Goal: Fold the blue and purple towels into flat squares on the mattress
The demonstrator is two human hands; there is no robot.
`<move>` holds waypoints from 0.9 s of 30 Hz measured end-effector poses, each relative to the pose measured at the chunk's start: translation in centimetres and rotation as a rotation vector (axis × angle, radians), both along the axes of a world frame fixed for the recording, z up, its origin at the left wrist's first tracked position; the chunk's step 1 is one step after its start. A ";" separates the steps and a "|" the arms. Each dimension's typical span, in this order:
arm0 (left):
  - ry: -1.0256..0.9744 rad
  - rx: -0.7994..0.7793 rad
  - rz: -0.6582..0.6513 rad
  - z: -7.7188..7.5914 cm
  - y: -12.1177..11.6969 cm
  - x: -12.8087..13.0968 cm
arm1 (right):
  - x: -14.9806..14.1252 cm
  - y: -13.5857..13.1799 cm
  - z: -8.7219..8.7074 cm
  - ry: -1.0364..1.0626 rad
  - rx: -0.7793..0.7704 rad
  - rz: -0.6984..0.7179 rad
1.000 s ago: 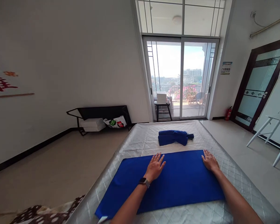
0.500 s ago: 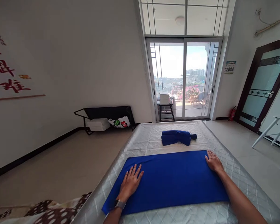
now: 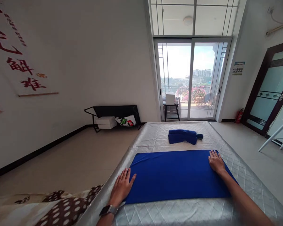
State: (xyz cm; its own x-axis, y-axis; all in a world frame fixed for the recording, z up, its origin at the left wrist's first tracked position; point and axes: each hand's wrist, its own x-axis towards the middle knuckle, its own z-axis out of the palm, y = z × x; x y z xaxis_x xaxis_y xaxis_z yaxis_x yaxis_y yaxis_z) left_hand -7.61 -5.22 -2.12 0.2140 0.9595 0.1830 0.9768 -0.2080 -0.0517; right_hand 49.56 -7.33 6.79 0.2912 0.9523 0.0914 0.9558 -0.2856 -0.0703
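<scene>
A blue cloth [image 3: 174, 174] lies spread flat in a long rectangle on the silver quilted mattress [image 3: 179, 213]. My left hand [image 3: 122, 185], with a watch on its wrist, rests at the cloth's left edge, palm down and fingers extended. On the cloth's far right corner lies my right hand [image 3: 216, 161], flat with the fingers stretched forward. Neither hand grips anything. Beyond the cloth sits a loosely folded blue bundle of cloth [image 3: 182, 137], with a small rolled end on its right.
A brown and cream patterned blanket [image 3: 68, 207] is at the lower left. Against the wall stands a black rack [image 3: 115, 110] with white boxes [image 3: 106, 121]. A dark stool [image 3: 171, 108] stands by the sliding glass door [image 3: 192, 78]; a white stool [image 3: 274, 135] is at right.
My left hand has slid left and slightly down, from on top of the cloth to its left edge. My right hand stays near the far right corner. The view has turned slightly left.
</scene>
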 end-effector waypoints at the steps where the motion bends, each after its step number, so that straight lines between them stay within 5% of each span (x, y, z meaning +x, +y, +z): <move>1: 0.022 -0.021 0.002 0.1 0.0 -0.2 | -1.2 -0.6 -0.3 0.013 0.011 0.039; 6: -0.040 0.028 0.067 0.8 -0.5 2.1 | -8.4 -4.2 -2.9 0.167 -0.015 0.302; 9: -0.153 0.087 -0.019 2.0 -1.9 8.9 | -12.9 -5.6 -3.3 0.234 -0.043 0.406; 13: -0.222 0.019 -0.335 2.8 -4.4 20.2 | -16.8 -5.9 -2.7 0.264 -0.073 0.470; 16: -0.218 -0.069 -0.428 1.8 -5.2 24.0 | -16.3 -6.1 -3.0 0.254 -0.100 0.453; 19: -0.201 -0.067 -0.370 0.0 -4.9 21.5 | -12.2 -6.9 -3.9 0.200 -0.110 0.356; 27: 0.017 0.000 -0.103 -4.1 -5.4 2.3 | 3.9 -9.6 -6.6 0.079 -0.015 -0.011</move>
State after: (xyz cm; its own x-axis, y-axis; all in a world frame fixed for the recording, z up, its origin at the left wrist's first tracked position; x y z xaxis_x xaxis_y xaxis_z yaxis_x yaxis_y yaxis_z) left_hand -5.28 -10.61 -6.19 0.3143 0.9324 0.1787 0.9493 -0.3069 -0.0682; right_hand 53.43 -16.93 0.16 0.3075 0.9501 0.0532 0.9442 -0.2977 -0.1411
